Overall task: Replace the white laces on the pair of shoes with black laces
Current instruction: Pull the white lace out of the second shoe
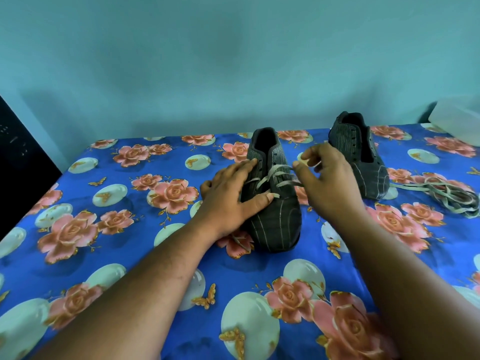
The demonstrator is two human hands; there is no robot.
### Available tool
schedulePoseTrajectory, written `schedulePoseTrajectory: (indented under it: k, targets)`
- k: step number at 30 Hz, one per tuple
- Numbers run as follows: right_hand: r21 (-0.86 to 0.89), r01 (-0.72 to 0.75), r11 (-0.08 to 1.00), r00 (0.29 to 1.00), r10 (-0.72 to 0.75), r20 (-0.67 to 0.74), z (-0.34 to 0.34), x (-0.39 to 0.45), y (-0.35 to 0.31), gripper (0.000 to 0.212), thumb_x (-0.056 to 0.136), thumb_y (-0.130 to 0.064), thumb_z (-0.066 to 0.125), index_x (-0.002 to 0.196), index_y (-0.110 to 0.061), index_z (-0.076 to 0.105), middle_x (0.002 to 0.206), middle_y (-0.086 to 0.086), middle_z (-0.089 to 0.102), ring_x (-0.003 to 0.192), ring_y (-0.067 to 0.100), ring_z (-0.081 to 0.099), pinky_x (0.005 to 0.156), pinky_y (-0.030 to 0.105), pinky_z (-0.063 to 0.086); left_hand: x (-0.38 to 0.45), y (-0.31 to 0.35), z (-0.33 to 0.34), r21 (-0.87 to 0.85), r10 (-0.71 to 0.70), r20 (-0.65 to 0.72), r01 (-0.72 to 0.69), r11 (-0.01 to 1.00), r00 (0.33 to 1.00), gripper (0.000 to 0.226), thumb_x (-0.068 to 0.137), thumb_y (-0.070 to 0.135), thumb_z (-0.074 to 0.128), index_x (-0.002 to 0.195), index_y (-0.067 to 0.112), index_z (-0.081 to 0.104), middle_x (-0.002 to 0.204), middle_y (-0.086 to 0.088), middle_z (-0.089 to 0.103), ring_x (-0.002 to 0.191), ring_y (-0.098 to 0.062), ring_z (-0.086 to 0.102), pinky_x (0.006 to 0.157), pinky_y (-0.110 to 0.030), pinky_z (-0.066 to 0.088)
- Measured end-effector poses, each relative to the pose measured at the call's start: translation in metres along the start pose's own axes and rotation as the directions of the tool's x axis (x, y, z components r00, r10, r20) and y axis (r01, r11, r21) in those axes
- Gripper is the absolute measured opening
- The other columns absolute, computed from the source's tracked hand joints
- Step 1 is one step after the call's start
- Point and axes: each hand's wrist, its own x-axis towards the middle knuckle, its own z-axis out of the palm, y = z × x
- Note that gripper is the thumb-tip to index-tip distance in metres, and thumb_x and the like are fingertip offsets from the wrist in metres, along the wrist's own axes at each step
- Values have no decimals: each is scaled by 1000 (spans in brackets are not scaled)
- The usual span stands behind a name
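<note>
Dark grey striped shoes (275, 211), blue rose-patterned cloth (130, 229), white lace (278, 175).

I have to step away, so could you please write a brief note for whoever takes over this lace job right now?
Left hand: laid flat on the near shoe, steadying it; no grip on anything.
Right hand: pinching the white lace at that shoe's right side, pulling it out.
Near shoe: upper eyelets already empty, lower rows still laced white.
Far shoe: stands to the right with its eyelets bare; a loose pile of white lace lies on the floral cloth beside it.
Left to do: finish unlacing the near shoe, then thread black laces into both. No black laces are in view.
</note>
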Motion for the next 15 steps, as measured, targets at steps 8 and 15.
schedulePoseTrajectory:
  k: [8, 15]
  targets:
    - [-270, 322, 907, 946, -300, 119, 11, -13, -9, 26, 83, -60, 69, 87, -34, 70, 87, -15, 53, 105, 25, 51, 83, 40, 37, -1, 1, -1, -5, 14, -9, -14, 1000, 1000, 93, 73, 84, 40, 155, 40, 33, 159, 15, 36, 147, -8, 26, 113, -35, 17]
    - [-256, 365, 895, 930, -338, 144, 9, -12, -8, 38, 86, -46, 73, 122, -38, 62, 116, -6, 58, 112, 26, 49, 92, 45, 40, 0, 0, 1, -8, 14, -13, -15, 1000, 1000, 91, 74, 83, 42, 155, 41, 34, 157, 17, 38, 146, -7, 28, 109, -31, 15]
